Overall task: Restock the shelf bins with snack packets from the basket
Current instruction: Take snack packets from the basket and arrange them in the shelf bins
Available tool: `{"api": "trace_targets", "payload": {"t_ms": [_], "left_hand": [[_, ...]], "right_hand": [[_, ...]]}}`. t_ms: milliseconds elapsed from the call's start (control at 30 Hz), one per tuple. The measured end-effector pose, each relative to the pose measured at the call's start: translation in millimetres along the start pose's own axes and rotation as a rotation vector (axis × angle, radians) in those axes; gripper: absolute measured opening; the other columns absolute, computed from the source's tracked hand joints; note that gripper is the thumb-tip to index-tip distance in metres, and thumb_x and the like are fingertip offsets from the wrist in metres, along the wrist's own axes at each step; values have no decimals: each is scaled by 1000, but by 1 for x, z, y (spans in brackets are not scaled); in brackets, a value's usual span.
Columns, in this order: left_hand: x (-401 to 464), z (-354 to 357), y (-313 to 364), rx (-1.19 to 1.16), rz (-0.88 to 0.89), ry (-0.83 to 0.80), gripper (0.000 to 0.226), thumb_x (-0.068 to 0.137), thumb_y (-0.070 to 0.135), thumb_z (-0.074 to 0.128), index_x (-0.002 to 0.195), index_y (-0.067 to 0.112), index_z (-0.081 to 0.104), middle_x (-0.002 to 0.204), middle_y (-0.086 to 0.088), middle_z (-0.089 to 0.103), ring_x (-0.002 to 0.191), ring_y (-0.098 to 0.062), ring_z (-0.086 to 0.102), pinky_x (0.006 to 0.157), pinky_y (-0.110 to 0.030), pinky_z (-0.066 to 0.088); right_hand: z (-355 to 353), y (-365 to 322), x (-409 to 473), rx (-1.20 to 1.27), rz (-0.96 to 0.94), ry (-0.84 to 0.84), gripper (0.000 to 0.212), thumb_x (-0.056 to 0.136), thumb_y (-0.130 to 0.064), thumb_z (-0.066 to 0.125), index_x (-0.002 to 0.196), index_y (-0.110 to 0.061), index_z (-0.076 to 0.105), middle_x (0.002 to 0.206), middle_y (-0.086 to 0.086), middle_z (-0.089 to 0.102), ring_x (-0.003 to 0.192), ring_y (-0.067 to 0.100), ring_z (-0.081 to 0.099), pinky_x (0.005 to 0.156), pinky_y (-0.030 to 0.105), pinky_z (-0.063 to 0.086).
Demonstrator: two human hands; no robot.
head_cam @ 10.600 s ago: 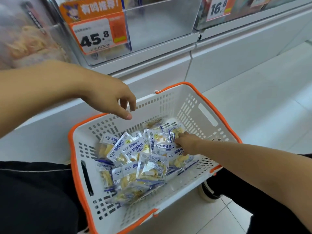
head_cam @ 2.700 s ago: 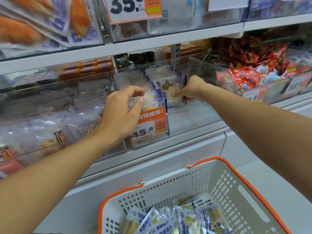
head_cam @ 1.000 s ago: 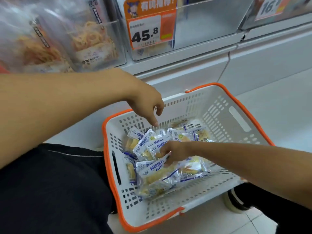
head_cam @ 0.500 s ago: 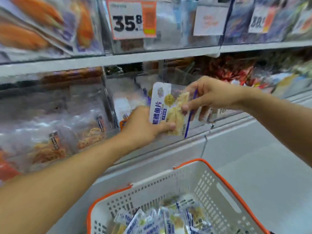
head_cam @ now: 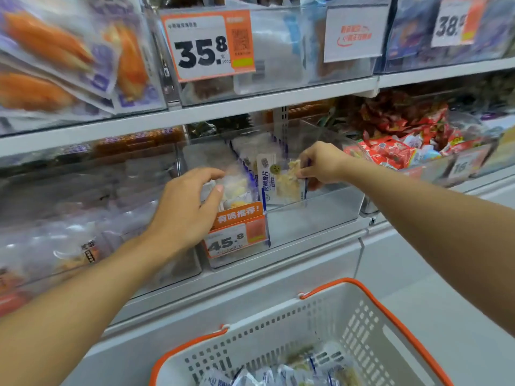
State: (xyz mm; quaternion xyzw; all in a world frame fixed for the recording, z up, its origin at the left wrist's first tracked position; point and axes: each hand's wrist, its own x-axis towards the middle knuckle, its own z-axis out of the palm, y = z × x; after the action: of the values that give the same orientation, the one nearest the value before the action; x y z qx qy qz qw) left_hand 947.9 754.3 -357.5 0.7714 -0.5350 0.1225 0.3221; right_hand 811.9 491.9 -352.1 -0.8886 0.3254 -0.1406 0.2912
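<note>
My right hand (head_cam: 320, 165) pinches the top right corner of a white and blue snack packet (head_cam: 278, 185) and holds it upright inside the clear shelf bin (head_cam: 320, 215) with the 45.8 price tag (head_cam: 237, 235). Behind it, more packets of the same kind (head_cam: 245, 165) stand in a row. My left hand (head_cam: 186, 207) hovers at the bin's left front, fingers curved and apart over the packets there; I see nothing gripped in it. Below, the white basket with an orange rim (head_cam: 370, 302) holds several more packets (head_cam: 278, 377).
Clear bins of pale noodle-like packets (head_cam: 69, 240) sit left of the target bin. Red wrapped snacks (head_cam: 404, 146) fill the bin on the right. The upper shelf (head_cam: 250, 107) carries a 35.8 tag (head_cam: 206, 45) and orange packets (head_cam: 55, 57). Tiled floor (head_cam: 446, 288) lies to the right.
Half a second ago both hands held the packet in front of the shelf. Now my right hand alone has lowered it into the bin, and my left hand has let go.
</note>
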Motion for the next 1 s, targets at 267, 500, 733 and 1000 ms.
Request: {"api": "trace_targets", "payload": {"t_ms": [267, 500, 733, 1000], "left_hand": [[0, 12, -2, -92, -83, 56, 25, 100, 24, 50, 119, 26, 65, 114, 15, 62, 115, -20, 56, 101, -52, 44], [0, 15, -2, -126, -93, 79, 24, 99, 21, 51, 119, 26, 64, 116, 11, 64, 116, -20, 55, 101, -52, 43], [-1, 11, -5, -180, -85, 47, 25, 100, 23, 51, 121, 26, 63, 120, 10, 64, 117, -18, 54, 101, -51, 44], [-8, -2, 8, -117, 303, 182, 20, 94, 23, 57, 109, 16, 68, 106, 7, 66, 100, -3, 54, 92, -28, 41]], "right_hand": [[24, -1, 24, 246, 88, 127, 14, 87, -11, 74, 96, -3, 68, 99, 15, 70, 87, 31, 72, 73, 45, 63], [33, 2, 32, 429, 224, 230, 17, 89, -15, 73, 100, -4, 66, 104, 13, 70, 92, 32, 71, 77, 47, 62], [32, 11, 34, 410, 288, 220, 32, 78, -25, 84, 101, -10, 68, 101, 9, 73, 91, 31, 72, 78, 46, 62], [24, -13, -18, -26, -97, 703, 30, 91, -36, 66, 70, -15, 61, 64, -8, 57, 63, 11, 55, 63, 28, 47]]}}
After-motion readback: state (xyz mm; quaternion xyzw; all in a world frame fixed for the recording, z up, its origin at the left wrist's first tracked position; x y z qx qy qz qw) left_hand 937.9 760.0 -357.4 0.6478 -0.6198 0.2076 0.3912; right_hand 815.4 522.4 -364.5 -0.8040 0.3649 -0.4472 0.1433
